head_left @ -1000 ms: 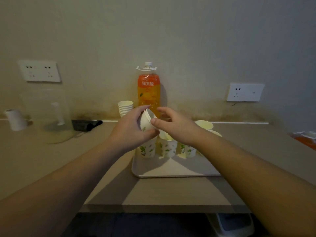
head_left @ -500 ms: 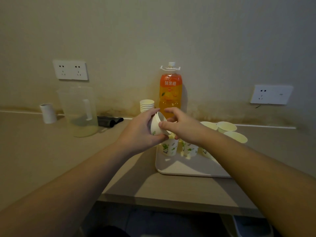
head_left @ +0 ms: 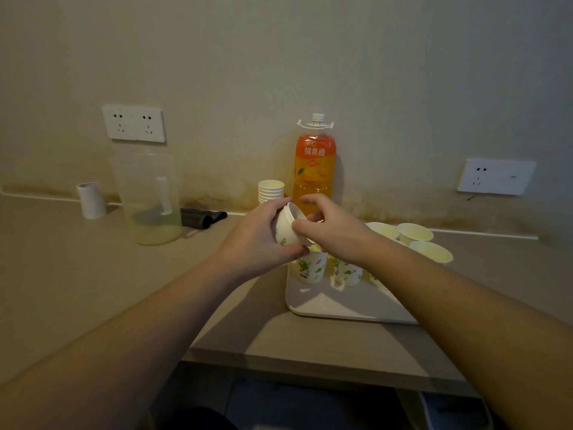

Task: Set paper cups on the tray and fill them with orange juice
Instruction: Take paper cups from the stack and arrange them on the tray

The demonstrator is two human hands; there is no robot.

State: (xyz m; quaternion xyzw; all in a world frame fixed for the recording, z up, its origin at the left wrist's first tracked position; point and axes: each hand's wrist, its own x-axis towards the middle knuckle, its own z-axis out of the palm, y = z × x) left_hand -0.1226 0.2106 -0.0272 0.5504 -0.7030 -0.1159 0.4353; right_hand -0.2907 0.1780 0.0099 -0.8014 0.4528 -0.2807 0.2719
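Observation:
My left hand (head_left: 259,240) grips a white paper cup with green leaf print (head_left: 286,226), tilted on its side above the tray's far left corner. My right hand (head_left: 333,229) pinches the cup's rim with thumb and fingers. Below them a pale tray (head_left: 328,304) carries several upright paper cups (head_left: 311,270), some partly hidden by my right arm. A tall orange juice bottle (head_left: 314,169) with a white cap stands against the wall behind the hands. A stack of paper cups (head_left: 270,190) sits just left of the bottle.
A clear plastic jug (head_left: 148,197) with a little pale liquid stands at the left, a small white roll (head_left: 91,200) beyond it. A dark object (head_left: 201,217) lies by the wall. Wall sockets (head_left: 134,123) hang left and right. The table's front edge (head_left: 310,364) runs below the tray.
My head has turned left, so the tray and bottle sit further right in view and the jug shows fully. Both hands keep holding the tilted cup above the tray.

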